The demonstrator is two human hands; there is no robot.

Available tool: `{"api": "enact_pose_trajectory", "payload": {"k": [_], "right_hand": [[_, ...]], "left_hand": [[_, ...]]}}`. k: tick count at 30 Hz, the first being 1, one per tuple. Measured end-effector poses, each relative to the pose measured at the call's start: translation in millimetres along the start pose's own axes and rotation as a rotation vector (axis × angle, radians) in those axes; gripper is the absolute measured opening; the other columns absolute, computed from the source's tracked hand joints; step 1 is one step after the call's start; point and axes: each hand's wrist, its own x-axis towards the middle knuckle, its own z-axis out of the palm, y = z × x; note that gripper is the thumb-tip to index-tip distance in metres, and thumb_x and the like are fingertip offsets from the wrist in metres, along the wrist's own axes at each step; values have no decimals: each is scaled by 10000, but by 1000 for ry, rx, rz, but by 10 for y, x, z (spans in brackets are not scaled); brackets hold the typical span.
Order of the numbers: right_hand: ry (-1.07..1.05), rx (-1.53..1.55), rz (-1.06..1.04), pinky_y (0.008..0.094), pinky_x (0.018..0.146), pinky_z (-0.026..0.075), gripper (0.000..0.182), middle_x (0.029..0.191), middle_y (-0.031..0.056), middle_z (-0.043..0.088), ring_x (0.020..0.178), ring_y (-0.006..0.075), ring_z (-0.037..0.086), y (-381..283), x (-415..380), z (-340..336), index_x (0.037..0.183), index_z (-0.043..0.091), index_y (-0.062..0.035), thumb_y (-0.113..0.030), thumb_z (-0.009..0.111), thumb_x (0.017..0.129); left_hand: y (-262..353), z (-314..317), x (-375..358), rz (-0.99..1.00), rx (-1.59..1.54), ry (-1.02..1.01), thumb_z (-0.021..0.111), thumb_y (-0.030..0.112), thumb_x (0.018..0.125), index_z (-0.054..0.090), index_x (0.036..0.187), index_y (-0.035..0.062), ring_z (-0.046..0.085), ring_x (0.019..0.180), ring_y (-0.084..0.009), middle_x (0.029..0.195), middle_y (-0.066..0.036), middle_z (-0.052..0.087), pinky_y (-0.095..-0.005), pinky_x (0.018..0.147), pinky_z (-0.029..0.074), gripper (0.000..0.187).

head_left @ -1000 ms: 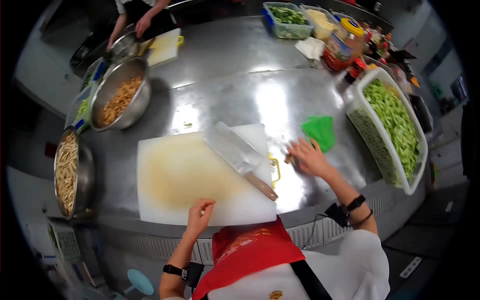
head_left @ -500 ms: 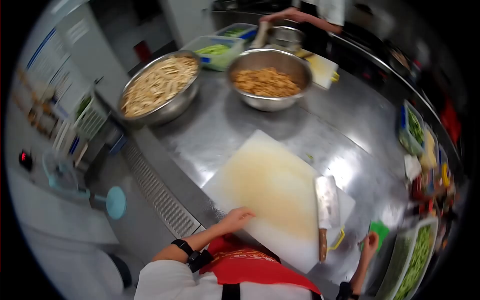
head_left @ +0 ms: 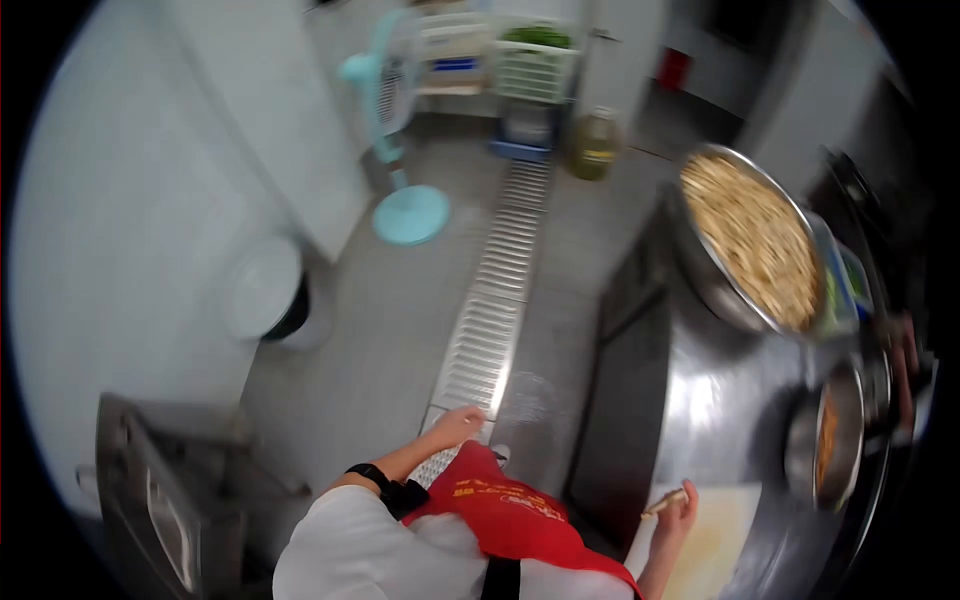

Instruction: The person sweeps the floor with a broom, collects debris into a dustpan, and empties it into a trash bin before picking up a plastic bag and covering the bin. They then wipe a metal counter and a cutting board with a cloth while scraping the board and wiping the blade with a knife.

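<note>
My left hand (head_left: 458, 426) hangs in front of the red apron (head_left: 515, 508), over the floor. Its fingers are loosely bent and nothing shows in them. My right hand (head_left: 679, 511) is above the near edge of the white cutting board (head_left: 735, 515). Between its fingers is a small pale-brown, stick-like piece (head_left: 660, 503), too blurred to name. A steel bowl of pale sliced food (head_left: 708, 268) stands farther along the steel table (head_left: 700, 400). Past the board on the right is a smaller steel bowl (head_left: 804, 440) with orange-brown food.
A metal floor grate (head_left: 480, 340) runs ahead between table and wall. On the left are a turquoise fan (head_left: 410, 215), a white-lidded bin (head_left: 265, 290) and a steel cabinet-like unit (head_left: 165, 500). A jug of yellowish liquid (head_left: 593, 150) stands by the racks. Another person's arm (head_left: 903, 375) shows at right.
My view has swung left from the table to the floor and wall. The cleaver and green cloth have left view. My right hand has moved from beside the cloth to the board.
</note>
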Motion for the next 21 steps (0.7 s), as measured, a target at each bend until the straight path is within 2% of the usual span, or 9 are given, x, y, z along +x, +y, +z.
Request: {"api": "enact_pose_trajectory", "payload": {"k": [2,4,5,9,11,14,17,21], "right_hand": [[-151,18,126,236,711,445,484,917,67,567,811,131,539,164,527,815,1285,401,-39,-12,560,830],[-392,-14,199,227,700,436,478,925,73,576,814,120,538,262,942,1479,1286,412,-45,-11,557,832],[-398,-87,206,219,683,426,462,929,70,581,797,112,532,323,1097,1830,1275,428,-49,-8,552,832],[-618,-175,223,213,655,421,409,909,45,573,764,97,516,626,1694,2908,1243,462,-55,-15,553,847],[-673,-211,206,211,626,424,389,914,35,562,737,85,510,858,1953,3344,1243,468,-70,-35,553,865],[-689,-186,280,214,639,430,398,935,33,559,761,86,510,1008,2115,4127,1243,468,-72,-55,573,860],[-721,-263,277,247,689,450,379,948,24,545,828,107,530,1187,2273,4972,1240,471,-86,-53,548,870],[-806,-291,370,297,760,470,349,971,22,543,878,134,547,1603,2592,6266,1223,485,-104,-77,536,879]], "left_hand": [[-348,-573,-321,-74,-25,260,555,216,872,612,997,62,606,791,-168,880,-72,647,-296,703,485,207],[-493,-968,-683,-263,-326,431,551,230,882,610,1005,69,594,774,-153,873,-53,633,-283,672,478,211],[-550,-1127,-814,-346,-476,503,549,237,887,609,1009,73,588,766,-146,870,-43,626,-277,657,475,213],[-773,-1910,-925,-242,-687,789,536,268,904,601,1014,83,579,765,-127,881,-19,612,-267,642,465,225],[-819,-2405,-829,-138,-694,928,530,272,908,601,1001,85,581,776,-122,887,-17,614,-268,649,467,221],[-846,-3184,-593,-111,-772,1095,510,276,914,601,975,87,584,781,-126,901,-27,618,-275,671,471,218],[-861,-3919,-447,-164,-894,1259,491,270,911,598,940,61,608,788,-170,887,-54,619,-303,690,483,237],[-1428,-4563,-295,-143,-1123,1347,494,283,897,560,1055,79,601,835,-229,1013,-88,568,-340,712,490,266]]}}
